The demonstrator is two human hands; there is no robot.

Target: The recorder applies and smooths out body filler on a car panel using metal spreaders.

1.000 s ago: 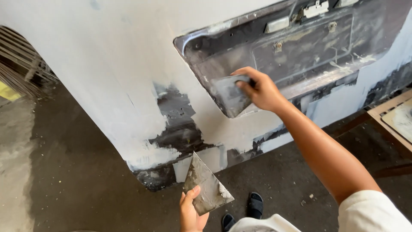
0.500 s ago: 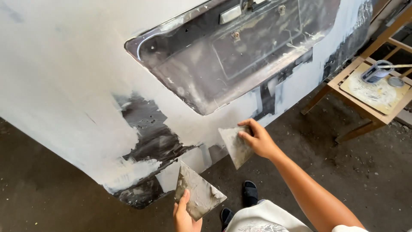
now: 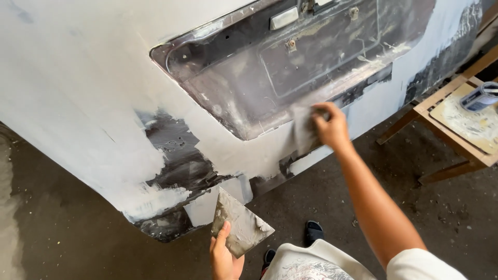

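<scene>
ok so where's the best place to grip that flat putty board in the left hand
Probably its near bottom corner, from below, much as the left hand does now: thumb on the face, fingers behind. The putty board is a thin flat plate tilted upward, with filler smeared on its upper face, so the lower corner stays cleanest.

Car body panel [image 3: 78, 78] filling upper part of view, standing over floor [image 3: 62, 233]; recessed plate area [image 3: 290, 67] sitting in panel's upper middle; right hand [image 3: 329, 124] pressing spreader [image 3: 303, 129] against panel just below recess's lower edge; left hand [image 3: 224, 256] lying low, before panel's bottom edge, holding mixing board [image 3: 239, 228] tilted; desk [image 3: 441, 106] standing at right, beside panel; can [image 3: 480, 97] resting on desk; sandalled foot [image 3: 313, 232] standing on floor between hands.
</scene>
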